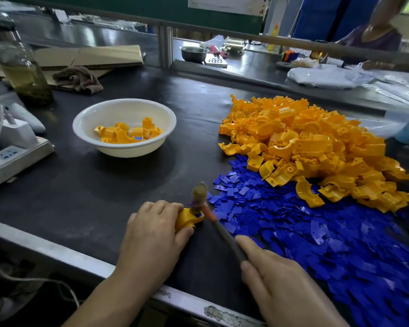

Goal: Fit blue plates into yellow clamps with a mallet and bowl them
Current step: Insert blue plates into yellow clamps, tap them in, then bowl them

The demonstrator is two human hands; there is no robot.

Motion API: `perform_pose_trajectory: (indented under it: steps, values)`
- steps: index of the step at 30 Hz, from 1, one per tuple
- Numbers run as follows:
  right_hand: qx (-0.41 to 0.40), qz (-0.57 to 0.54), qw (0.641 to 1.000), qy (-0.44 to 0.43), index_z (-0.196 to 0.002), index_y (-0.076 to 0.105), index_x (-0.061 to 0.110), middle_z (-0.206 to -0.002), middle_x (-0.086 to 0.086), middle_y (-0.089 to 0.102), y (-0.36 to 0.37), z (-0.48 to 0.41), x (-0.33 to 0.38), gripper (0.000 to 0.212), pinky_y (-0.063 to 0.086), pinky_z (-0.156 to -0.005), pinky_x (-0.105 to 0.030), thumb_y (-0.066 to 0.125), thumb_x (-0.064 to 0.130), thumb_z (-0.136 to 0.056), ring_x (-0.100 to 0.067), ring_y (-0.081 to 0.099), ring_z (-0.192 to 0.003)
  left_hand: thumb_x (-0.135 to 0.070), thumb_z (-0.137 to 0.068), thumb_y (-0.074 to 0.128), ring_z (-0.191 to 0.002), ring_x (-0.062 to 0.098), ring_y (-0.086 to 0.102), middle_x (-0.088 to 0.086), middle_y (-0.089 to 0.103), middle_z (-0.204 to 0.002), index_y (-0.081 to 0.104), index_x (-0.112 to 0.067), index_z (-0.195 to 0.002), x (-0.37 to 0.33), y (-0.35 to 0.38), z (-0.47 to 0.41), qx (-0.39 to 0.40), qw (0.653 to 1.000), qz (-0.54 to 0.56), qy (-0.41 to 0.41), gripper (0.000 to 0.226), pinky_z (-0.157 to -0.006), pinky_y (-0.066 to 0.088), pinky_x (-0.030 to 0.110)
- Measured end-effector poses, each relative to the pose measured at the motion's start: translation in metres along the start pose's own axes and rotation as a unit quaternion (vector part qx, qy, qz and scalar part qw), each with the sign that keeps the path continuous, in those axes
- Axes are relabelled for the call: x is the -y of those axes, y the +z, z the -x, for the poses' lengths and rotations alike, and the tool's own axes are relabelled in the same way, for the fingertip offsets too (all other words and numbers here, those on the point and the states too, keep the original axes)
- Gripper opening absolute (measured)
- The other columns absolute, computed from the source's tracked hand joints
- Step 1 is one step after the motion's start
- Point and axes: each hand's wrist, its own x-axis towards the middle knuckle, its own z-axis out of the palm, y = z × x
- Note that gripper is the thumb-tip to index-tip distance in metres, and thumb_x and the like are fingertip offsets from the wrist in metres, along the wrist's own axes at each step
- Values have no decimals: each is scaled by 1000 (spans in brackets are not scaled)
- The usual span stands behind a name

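My left hand (151, 234) holds a yellow clamp (187, 219) down on the black table mat, with a blue plate showing at its right end. My right hand (276, 279) grips the dark handle of a mallet (200, 195), index finger stretched along it. The blurred mallet head sits right on top of the clamp. A white bowl (90, 121) at centre left holds several yellow clamps with blue plates. A big heap of yellow clamps (316, 147) lies at the right, and a spread of loose blue plates (316, 232) lies in front of it.
A power strip with a white charger (14, 149) sits at the left edge, a glass bottle (21, 67) and a rag (78, 79) behind it. Cardboard lies at the back left. A metal bowl (194, 53) and another person (376, 36) are beyond the rail.
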Motion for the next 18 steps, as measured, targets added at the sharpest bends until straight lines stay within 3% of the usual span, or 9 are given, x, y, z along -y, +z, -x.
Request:
perform_pose_trajectory:
  steps: [4,7,10,13,18]
  values:
    - [39,-29,998,29,-138,24,52,-114,22,57,-7,-7,-8,44,45,-87,-20,37,46,-96,6,51,-90,-47,-76,70,-94,19,56,-9,65,-98,65,-26,-107,1,0,0,-6,1000,-4,4,37,-78,45,38]
    - [34,-56,997,43,-139,27,52,-114,21,59,-6,-3,-12,47,46,-85,-19,41,44,-95,7,49,-84,-42,-72,77,-88,23,59,-6,66,-92,67,-23,-101,2,2,0,-12,1000,-9,7,36,-72,48,41]
    - [2,-72,995,65,-124,33,65,-101,22,63,-11,6,-19,39,45,-76,-12,46,43,-93,8,55,-75,-41,-72,78,-88,23,58,-7,66,-92,67,-24,-101,2,4,0,-17,1000,-8,10,36,-72,47,40]
    - [-37,-48,991,115,-104,28,74,-93,22,65,-22,19,-22,39,47,-72,-11,50,45,-90,8,59,-76,-46,-76,71,-93,20,56,-10,64,-97,64,-28,-106,3,3,0,-13,1000,-3,8,35,-77,45,37]
    - [-125,-10,983,133,-112,43,63,-77,25,61,-30,36,-37,41,42,-59,-8,61,41,-83,6,58,-69,-45,-76,71,-94,19,55,-12,64,-98,63,-30,-107,4,2,2,-5,1000,1,3,35,-78,43,36]
